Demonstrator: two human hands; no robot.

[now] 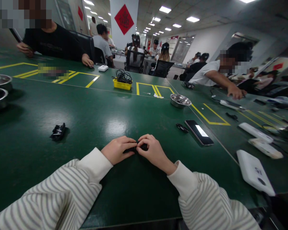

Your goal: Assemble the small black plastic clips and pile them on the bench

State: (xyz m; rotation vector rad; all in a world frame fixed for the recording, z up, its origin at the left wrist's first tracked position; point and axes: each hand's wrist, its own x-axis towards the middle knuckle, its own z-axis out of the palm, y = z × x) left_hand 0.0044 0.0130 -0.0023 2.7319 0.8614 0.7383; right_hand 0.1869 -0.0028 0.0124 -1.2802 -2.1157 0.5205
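Observation:
Close together over the green table (144, 195), my left hand (118, 148) and my right hand (153, 150) both grip a small black part (144, 146). My fingers cover most of it, so its exact kind does not show. The left fingers are closed around its left end, while the right thumb and forefinger pinch it on the right. To the left lies a black piece with silvery metal bits (58, 131). On the right, a small black item (182, 128) rests beside a phone (199, 132) with a lit patch on its screen.
A metal bowl (180, 101) and a yellow tray of black cables (122, 83) stand farther back. More metal bowls (0, 103) are at the left edge. White devices (254, 172) lie at right. Across the table, a person in black (55, 41) sits; another reaches in at right.

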